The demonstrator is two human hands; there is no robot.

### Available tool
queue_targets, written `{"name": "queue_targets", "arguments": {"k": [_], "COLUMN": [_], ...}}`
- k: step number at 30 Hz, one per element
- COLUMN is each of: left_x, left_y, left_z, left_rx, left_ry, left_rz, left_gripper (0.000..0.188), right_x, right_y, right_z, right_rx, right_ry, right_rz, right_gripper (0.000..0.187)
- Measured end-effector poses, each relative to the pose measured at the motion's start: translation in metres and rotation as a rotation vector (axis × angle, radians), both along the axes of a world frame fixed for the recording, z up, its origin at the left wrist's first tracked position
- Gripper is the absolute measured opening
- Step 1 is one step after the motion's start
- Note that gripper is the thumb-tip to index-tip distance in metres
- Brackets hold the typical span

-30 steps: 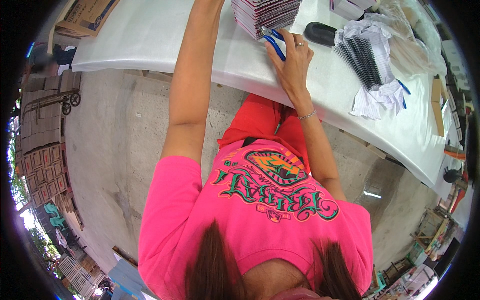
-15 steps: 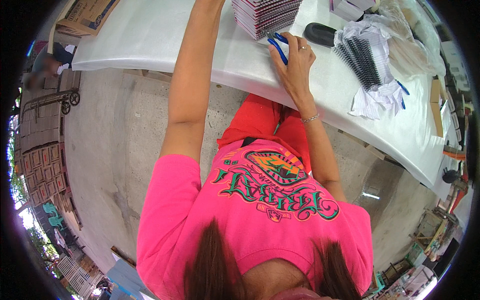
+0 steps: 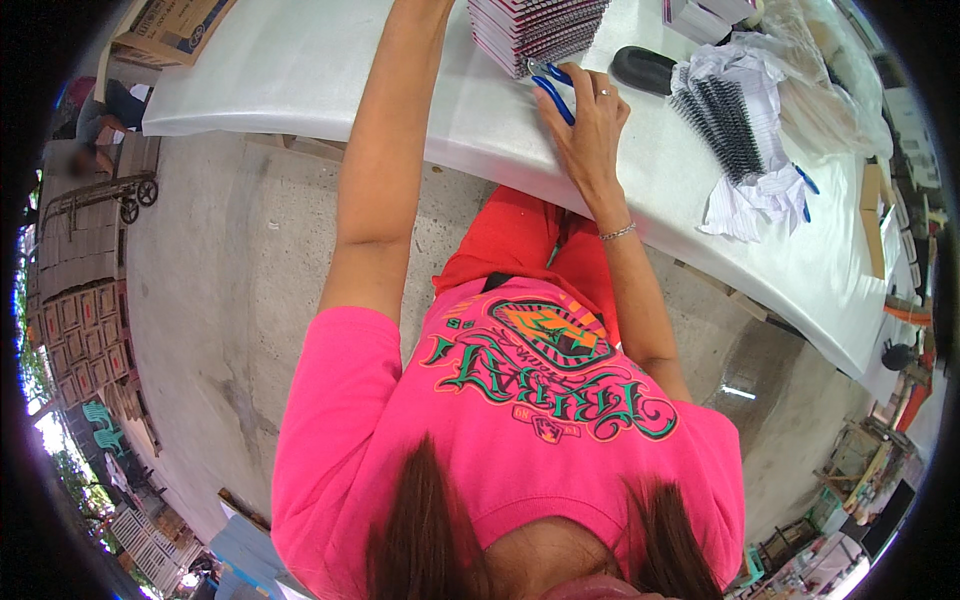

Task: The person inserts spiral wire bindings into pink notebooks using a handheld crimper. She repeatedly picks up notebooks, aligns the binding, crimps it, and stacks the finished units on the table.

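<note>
My right hand (image 3: 597, 130) is closed around small blue-handled pliers (image 3: 553, 99). Their two handles stand apart, and the jaws point at the lower corner of a stack of spiral-bound notebooks (image 3: 535, 32). The notebooks have dark wire bindings and pinkish-red cover edges; the stack's top runs out of view. My left forearm (image 3: 385, 150) reaches across the white table to the left of the stack, and its hand lies beyond the upper edge of the picture.
Right of my hand are a rounded black object (image 3: 643, 70), black spiral coils (image 3: 722, 125) on crumpled white paper (image 3: 765, 205), a second blue-handled tool (image 3: 806, 179) and clear plastic (image 3: 825, 105). A cardboard box (image 3: 175, 30) sits far left. Beyond the table are a hand truck (image 3: 95, 200) and a person (image 3: 112, 110).
The view has shifted very slightly. My right hand keeps its hold on the pliers beside the notebooks. The person at far left has changed posture a little.
</note>
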State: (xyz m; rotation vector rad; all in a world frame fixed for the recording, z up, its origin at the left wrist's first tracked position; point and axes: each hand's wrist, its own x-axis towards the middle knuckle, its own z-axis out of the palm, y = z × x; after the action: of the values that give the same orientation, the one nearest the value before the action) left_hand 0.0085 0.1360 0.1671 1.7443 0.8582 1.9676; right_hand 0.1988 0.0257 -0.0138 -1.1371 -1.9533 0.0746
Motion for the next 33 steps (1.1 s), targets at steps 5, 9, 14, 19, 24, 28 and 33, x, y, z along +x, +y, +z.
{"name": "queue_targets", "arguments": {"k": [5, 9, 14, 19, 24, 28, 33], "left_x": [0.0, -0.002, -0.001, -0.002, -0.002, -0.001, -0.001], "left_y": [-0.001, 0.0, 0.002, 0.002, 0.003, 0.002, -0.004], "left_z": [-0.001, 0.0, -0.002, -0.002, -0.001, -0.002, 0.0], "left_rx": [0.006, -0.019, 0.057, 0.01, 0.003, 0.008, 0.015], "left_ry": [0.015, 0.017, 0.062, 0.018, 0.027, 0.031, 0.041], "left_rz": [0.032, 0.021, 0.069, 0.016, 0.025, 0.042, 0.125], "left_gripper": [0.023, 0.023, 0.023, 0.023, 0.023, 0.024, 0.027], "right_x": [0.009, 0.012, 0.007, 0.005, 0.003, 0.012, 0.012], "right_y": [0.015, 0.011, -0.005, -0.004, 0.0, 0.016, 0.005], "right_z": [0.035, 0.033, 0.006, -0.003, 0.001, 0.032, 0.026], "right_rx": [-0.893, -0.575, -0.049, -0.067, -0.153, -0.824, -0.529], "right_ry": [0.264, 0.144, -0.024, 0.003, 0.029, 0.123, 0.067], "right_rz": [0.266, 0.185, -0.031, -0.013, 0.033, 0.224, 0.137], "right_gripper": [0.041, 0.04, 0.043, 0.043, 0.041, 0.042, 0.041]}}
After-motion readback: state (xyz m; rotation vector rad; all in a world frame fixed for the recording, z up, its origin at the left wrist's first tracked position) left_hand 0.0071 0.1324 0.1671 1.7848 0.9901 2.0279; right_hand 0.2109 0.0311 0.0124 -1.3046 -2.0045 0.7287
